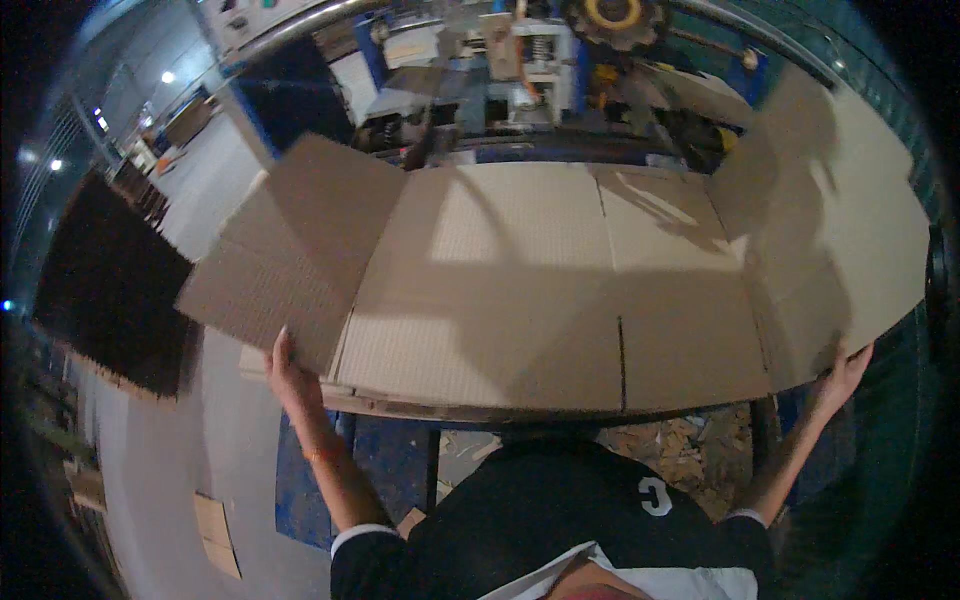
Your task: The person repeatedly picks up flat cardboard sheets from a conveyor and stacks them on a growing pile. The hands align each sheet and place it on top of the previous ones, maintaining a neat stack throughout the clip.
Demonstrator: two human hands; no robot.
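Observation:
A wide brown cardboard sheet (490,300) lies in front of me, its left and right end panels folded upward. Creases and a dark slot run across its right half. My left hand (288,380) grips the lower edge of the left panel, one finger or thumb showing against the inner face. At the lower corner of the right panel, my right hand (848,375) is closed on the edge; some of its fingers are hidden behind the board. More cardboard edges (400,405) show beneath the sheet's near side.
Machinery with a toothed wheel (612,15) and a metal rail stands beyond the sheet. A dark stack of cardboard (115,285) is at the left. Cardboard scraps (680,455) lie below the near edge, and a loose piece (216,535) rests on the floor.

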